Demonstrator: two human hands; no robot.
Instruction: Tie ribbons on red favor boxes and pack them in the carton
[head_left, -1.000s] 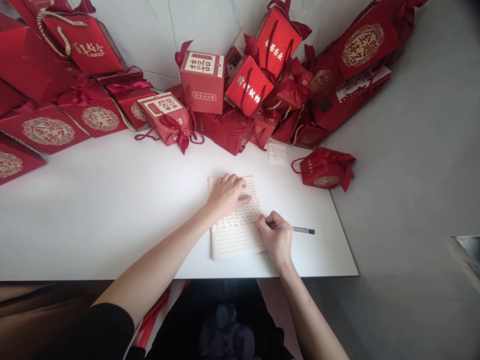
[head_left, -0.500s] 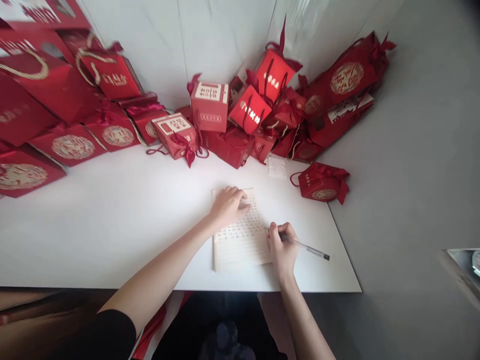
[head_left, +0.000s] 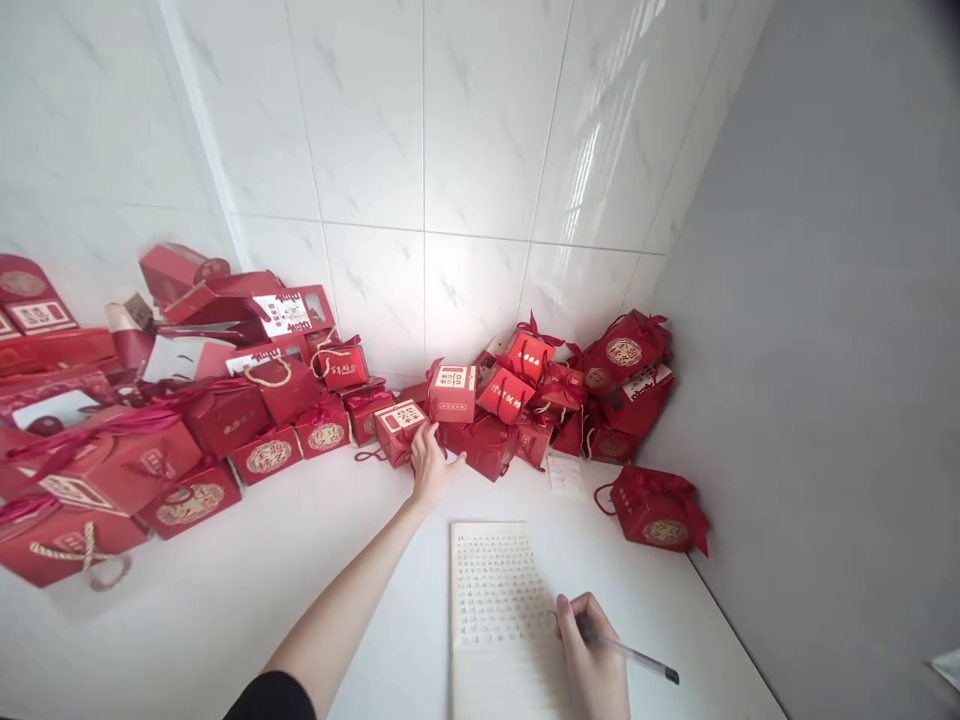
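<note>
My left hand (head_left: 432, 465) is stretched forward with its thumb spread away from the fingers. Its fingertips overlap the right side of a small red gift box (head_left: 397, 432) with a white patterned label; whether they touch it I cannot tell. In my right hand (head_left: 596, 645) is a clear pen (head_left: 637, 657) with a dark end, its tip over the right side of an open notebook (head_left: 495, 585). Rows of handwriting cover the notebook's upper page, and ruled lines show below. My right hand hides part of the lower right page.
Red gift boxes are heaped along the tiled wall (head_left: 375, 130), among them an upright box (head_left: 453, 392) behind my left hand. A small white paper (head_left: 566, 475) lies before the heap. Another red box (head_left: 660, 510) sits at the right table edge, beside a grey wall (head_left: 810, 330).
My left hand has left the notebook and reached forward to the small red gift box. My right hand still holds the pen at the page. The view has tilted up, showing more wall.
</note>
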